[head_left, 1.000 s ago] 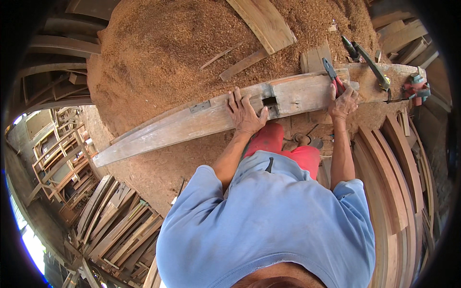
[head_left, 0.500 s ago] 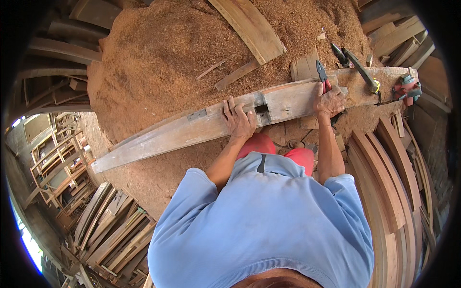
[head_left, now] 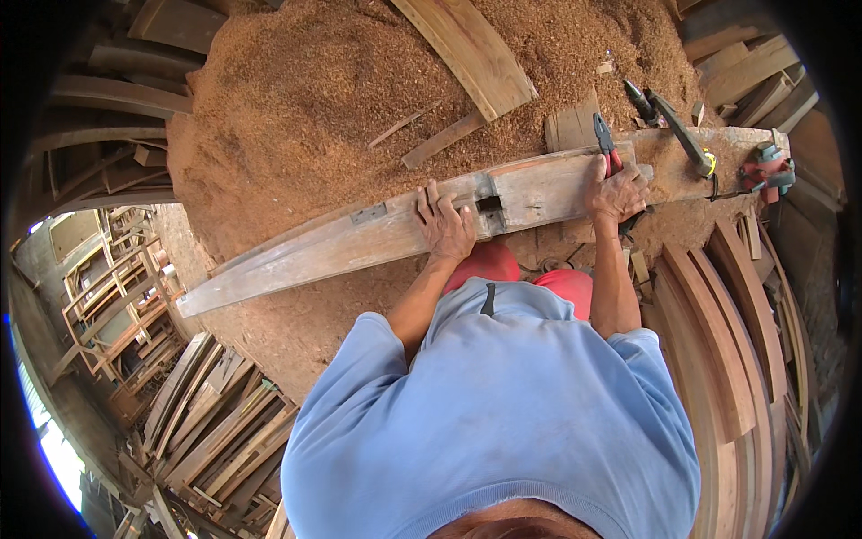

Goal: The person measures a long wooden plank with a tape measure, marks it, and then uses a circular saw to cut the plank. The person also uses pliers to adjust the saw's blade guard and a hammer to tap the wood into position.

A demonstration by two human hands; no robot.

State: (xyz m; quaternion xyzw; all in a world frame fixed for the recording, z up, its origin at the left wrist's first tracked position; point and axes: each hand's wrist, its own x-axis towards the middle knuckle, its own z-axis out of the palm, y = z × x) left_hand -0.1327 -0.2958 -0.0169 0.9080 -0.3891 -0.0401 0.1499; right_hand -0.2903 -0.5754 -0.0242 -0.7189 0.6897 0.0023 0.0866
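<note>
A long, pale, tapered wooden beam (head_left: 314, 235) lies across my view, with a dark rectangular notch (head_left: 489, 204) near its middle. My left hand (head_left: 446, 225) rests on it just left of the notch, fingers spread and slightly bent. At the beam's right part my right hand (head_left: 618, 191) is closed around red-handled pliers (head_left: 603, 135) and bears on the wood. To the right lie a long dark bar tool (head_left: 684, 135), a black tool (head_left: 639, 101) and a red-and-teal clamp-like tool (head_left: 765, 172) at the end.
A large sawdust mound (head_left: 296, 108) with offcuts (head_left: 462, 49) lies beyond the beam. Stacked curved boards (head_left: 718, 341) stand at the right. Timber piles (head_left: 206, 413) and wooden frames (head_left: 108, 296) are at the left. My red-clad knees (head_left: 566, 292) are below the beam.
The whole view has shifted slightly since a second ago, moving the beam and mound a little down and left. Both my hands stay at about the same places on the beam.
</note>
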